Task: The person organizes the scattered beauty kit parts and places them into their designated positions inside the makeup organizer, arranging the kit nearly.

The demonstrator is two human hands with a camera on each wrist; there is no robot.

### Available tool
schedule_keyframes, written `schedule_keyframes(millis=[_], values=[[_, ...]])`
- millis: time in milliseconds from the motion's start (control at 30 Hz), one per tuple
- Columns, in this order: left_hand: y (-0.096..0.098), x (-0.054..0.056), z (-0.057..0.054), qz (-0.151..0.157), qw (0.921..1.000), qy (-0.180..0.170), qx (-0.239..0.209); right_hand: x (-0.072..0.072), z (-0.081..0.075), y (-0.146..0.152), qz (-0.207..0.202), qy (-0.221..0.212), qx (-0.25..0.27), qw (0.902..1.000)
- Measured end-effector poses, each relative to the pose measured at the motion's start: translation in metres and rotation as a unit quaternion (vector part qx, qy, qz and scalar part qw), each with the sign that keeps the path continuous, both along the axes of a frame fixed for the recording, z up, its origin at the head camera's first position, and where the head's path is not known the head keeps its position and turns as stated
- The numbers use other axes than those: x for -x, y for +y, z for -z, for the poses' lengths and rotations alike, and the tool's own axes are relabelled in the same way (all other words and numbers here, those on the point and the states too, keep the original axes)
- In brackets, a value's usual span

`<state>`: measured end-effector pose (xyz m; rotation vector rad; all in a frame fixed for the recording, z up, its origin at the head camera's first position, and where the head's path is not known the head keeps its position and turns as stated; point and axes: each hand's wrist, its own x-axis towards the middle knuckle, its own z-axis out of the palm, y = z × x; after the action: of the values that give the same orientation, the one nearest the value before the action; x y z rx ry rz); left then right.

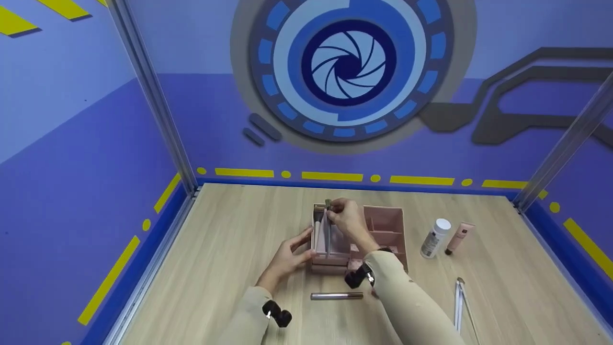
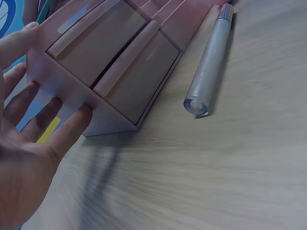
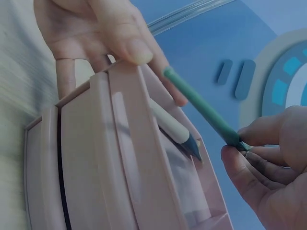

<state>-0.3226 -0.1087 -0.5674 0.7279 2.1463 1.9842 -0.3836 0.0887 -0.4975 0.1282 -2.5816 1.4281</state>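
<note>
A pink makeup organizer [image 1: 330, 269], with drawers at its front and compartments on top, stands on the table. My left hand [image 1: 286, 261] rests on its left side, fingers fairly straight, as the left wrist view shows [image 2: 29, 143]. Over the left compartment, my right hand [image 1: 351, 221] pinches a green-handled makeup brush [image 3: 201, 108] close to its head. In the head view this brush [image 1: 328, 237] is upright, bristles up. Another brush [image 1: 317, 221], pale-handled with a dark head, stands inside the left compartment. The right hand's palm is partly hidden.
A silver cosmetic tube [image 1: 336, 296] lies before the organizer. To the right are a white bottle [image 1: 436, 238] and a pink squeeze tube [image 1: 460, 238]. Several slim-handled tools [image 1: 458, 306] lie at the front right. Metal posts [image 1: 158, 96] and printed walls border the table.
</note>
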Motion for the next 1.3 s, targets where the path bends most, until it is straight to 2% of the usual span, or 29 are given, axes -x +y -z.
schedule_keyframes(millis=[267, 467, 733, 933, 1133, 1233, 1300], values=[[0.0, 0.001, 0.002, -0.003, 0.9999, 0.0, -0.015, 0.002, 0.003, -0.006, 0.011, 0.01, -0.032, 0.9994], [0.0, 0.002, 0.004, 0.0, 0.9999, 0.008, -0.014, 0.001, 0.006, -0.004, 0.019, 0.047, -0.056, 0.9971], [-0.001, 0.002, 0.001, 0.001, 0.9993, 0.038, 0.002, -0.001, 0.008, 0.001, 0.019, 0.027, -0.064, 0.9974], [0.0, 0.0, 0.0, 0.007, 0.9999, 0.011, -0.007, -0.004, 0.006, 0.004, 0.01, 0.035, -0.062, 0.9974], [-0.001, 0.001, -0.001, 0.01, 0.9997, 0.024, 0.0, -0.006, 0.003, 0.007, 0.007, 0.04, -0.058, 0.9975], [0.0, 0.002, 0.002, 0.002, 1.0, 0.009, 0.003, -0.006, 0.002, 0.008, 0.006, 0.045, -0.059, 0.9972], [0.001, 0.005, 0.008, -0.006, 1.0, 0.0, 0.006, -0.006, 0.003, 0.01, 0.005, 0.048, -0.059, 0.9971]])
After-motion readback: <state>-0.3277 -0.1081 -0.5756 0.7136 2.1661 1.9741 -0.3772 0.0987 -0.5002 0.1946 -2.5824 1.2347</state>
